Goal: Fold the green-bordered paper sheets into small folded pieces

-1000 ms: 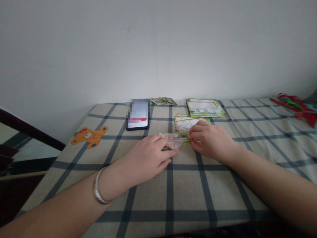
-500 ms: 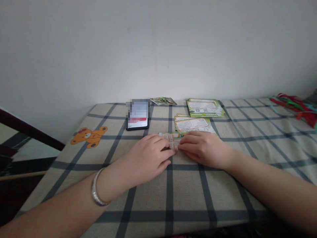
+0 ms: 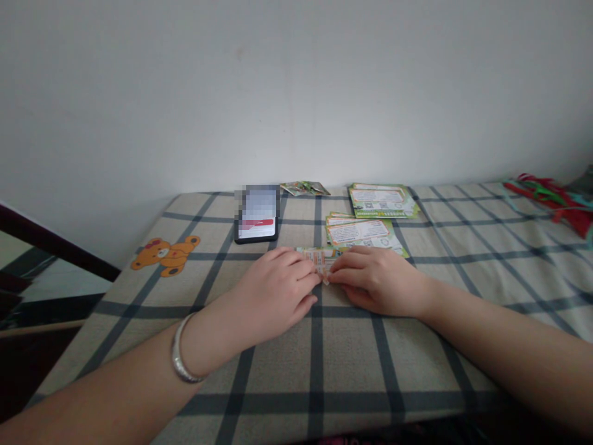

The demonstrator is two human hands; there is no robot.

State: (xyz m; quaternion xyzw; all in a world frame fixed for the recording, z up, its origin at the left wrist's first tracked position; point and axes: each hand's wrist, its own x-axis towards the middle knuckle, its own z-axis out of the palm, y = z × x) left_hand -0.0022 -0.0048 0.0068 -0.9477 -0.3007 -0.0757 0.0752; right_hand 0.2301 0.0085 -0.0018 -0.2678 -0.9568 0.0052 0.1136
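Both hands rest on a checked cloth (image 3: pixel 324 364), fingertips meeting over a small printed paper card (image 3: pixel 321 258). My left hand (image 3: pixel 273 290), a silver bangle on its wrist, presses the card's left part with curled fingers. My right hand (image 3: pixel 377 279) pinches the card's right part, fingers together. Most of the card is hidden under the fingers. Just behind the hands lies a pile of green-edged cards (image 3: pixel 359 232), and a second pile (image 3: pixel 380 201) lies farther back.
A black phone (image 3: pixel 257 214) lies face up at the back left, with torn wrappers (image 3: pixel 304 188) beside it near the wall. Red and green strips (image 3: pixel 551 198) lie at the far right. A bear patch (image 3: pixel 165 252) marks the cloth's left side, where the edge drops off.
My right hand has slid left along the card until its fingertips meet the left hand's. More of the near card pile now shows. The left hand has barely moved.
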